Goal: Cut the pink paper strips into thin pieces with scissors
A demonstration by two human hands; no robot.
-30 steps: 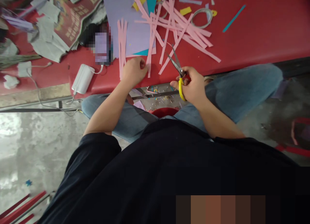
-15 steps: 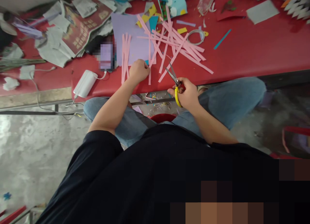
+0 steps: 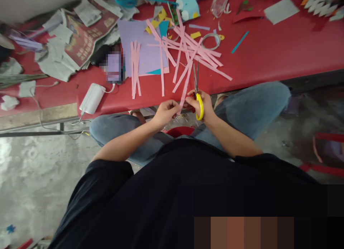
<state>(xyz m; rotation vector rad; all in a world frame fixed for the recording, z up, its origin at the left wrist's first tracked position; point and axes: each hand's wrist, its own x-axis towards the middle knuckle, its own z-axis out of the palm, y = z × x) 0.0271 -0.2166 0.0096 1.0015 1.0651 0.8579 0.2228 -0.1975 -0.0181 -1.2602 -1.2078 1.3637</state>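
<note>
My left hand (image 3: 166, 112) pinches the near end of a long pink paper strip (image 3: 187, 83) just off the red table's front edge (image 3: 268, 62). The strip runs up and away over the table. My right hand (image 3: 202, 104) grips yellow-handled scissors (image 3: 197, 94), blades pointing away, right beside the strip. A heap of crossed pink strips (image 3: 188, 48) lies beyond on the table. Three straight pink strips (image 3: 135, 67) lie side by side to the left on a lilac sheet (image 3: 142, 48).
Newspapers (image 3: 83, 33) and crumpled paper cover the table's left. A white charger block (image 3: 92, 97) with cable sits at the front left edge. A tape ring (image 3: 211, 41), teal strip (image 3: 240, 42) and paper scraps lie farther back. My jeans-clad knees (image 3: 255, 102) are under the table.
My left hand left the strips on the table and drew back to the edge, taking hold of one pink strip. My right hand turned the scissors up beside it.
</note>
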